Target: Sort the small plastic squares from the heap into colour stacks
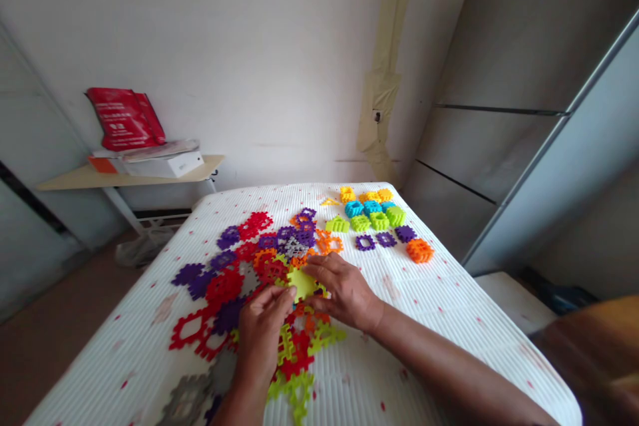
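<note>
Both hands meet over a heap of flat interlocking plastic pieces in red, purple, orange, grey and lime on a white ribbed surface. My left hand pinches the near edge of a lime green piece with bent fingers. My right hand curls over the same piece from the right, fingers closed on its far edge. The piece sits just above the heap.
At the far right of the surface stand assembled small blocks in yellow, blue, green, purple and orange rows. A side shelf with a red bag and white box is at left. Grey cabinet doors rise on the right.
</note>
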The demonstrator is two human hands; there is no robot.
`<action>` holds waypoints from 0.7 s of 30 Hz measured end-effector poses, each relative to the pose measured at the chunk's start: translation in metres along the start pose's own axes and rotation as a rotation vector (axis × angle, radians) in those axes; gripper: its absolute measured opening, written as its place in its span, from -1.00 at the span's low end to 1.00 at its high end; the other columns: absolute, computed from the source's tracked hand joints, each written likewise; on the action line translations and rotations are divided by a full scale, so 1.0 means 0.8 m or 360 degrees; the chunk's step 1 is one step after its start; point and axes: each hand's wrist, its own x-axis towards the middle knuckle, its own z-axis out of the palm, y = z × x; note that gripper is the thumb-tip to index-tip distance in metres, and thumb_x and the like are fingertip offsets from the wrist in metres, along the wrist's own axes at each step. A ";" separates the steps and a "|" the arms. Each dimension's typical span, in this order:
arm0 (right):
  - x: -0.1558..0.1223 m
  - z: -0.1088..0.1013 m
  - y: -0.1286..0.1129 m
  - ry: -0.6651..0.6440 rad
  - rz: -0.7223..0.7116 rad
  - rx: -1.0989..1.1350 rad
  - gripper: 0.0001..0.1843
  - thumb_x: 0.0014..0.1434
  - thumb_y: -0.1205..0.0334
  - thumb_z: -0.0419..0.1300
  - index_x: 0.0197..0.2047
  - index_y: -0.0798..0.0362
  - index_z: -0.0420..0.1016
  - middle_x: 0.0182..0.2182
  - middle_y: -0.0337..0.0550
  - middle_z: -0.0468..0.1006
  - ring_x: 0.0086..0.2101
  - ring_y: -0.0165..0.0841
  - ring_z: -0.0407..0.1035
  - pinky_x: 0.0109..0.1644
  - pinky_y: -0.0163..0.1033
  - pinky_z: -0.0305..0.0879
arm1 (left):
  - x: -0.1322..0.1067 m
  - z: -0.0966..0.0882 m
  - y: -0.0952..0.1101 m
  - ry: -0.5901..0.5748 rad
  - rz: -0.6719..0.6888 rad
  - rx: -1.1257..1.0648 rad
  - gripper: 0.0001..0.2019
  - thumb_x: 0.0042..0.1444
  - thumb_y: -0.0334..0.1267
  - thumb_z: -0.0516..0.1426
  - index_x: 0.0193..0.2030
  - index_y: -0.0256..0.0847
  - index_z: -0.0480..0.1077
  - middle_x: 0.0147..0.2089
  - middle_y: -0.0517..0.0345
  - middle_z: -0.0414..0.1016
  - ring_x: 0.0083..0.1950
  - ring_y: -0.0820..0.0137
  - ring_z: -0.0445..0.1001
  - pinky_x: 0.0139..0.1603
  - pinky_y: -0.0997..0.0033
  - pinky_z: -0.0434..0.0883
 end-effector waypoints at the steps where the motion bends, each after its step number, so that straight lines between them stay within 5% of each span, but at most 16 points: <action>1: 0.000 -0.002 0.001 -0.0020 -0.0020 -0.0008 -0.52 0.15 0.04 0.16 0.12 -0.01 0.29 0.00 0.03 0.43 -0.08 -0.18 0.34 -0.02 -0.07 0.31 | 0.000 0.000 0.000 -0.0010 -0.0015 0.0007 -0.67 -0.10 0.01 0.20 -0.56 -0.25 0.33 -0.64 0.31 0.20 -0.58 0.55 0.14 -0.56 0.53 0.12; 7: -0.002 -0.033 0.041 -0.0009 -0.0037 -0.0010 -0.54 0.13 0.08 0.21 0.08 0.01 0.34 -0.02 -0.01 0.47 -0.10 -0.22 0.36 -0.03 -0.11 0.30 | -0.003 0.005 0.014 0.0105 -0.0171 -0.0096 -0.55 -0.24 0.02 0.27 -0.26 -0.27 0.48 -0.43 0.13 0.50 -0.39 0.39 0.43 -0.39 0.46 0.35; 16: -0.039 -0.156 0.256 0.0065 0.0803 -0.0492 -0.60 -0.03 0.21 0.32 -0.07 0.04 0.48 -0.26 -0.09 0.55 -0.30 -0.32 0.45 -0.18 -0.24 0.34 | 0.003 -0.013 0.011 0.0291 -0.0130 0.0076 -0.49 -0.28 0.10 0.26 -0.24 -0.24 0.51 -0.32 0.07 0.58 -0.27 0.25 0.52 -0.30 0.37 0.46; 21: -0.059 -0.181 0.334 -0.0088 0.0940 -0.0592 -0.61 -0.06 0.25 0.33 -0.10 0.07 0.50 -0.27 -0.11 0.58 -0.30 -0.31 0.47 -0.19 -0.27 0.35 | 0.000 -0.018 0.015 0.0370 -0.0065 0.0242 -0.55 -0.24 0.10 0.24 -0.26 -0.18 0.52 -0.30 0.10 0.59 -0.26 0.24 0.53 -0.29 0.37 0.47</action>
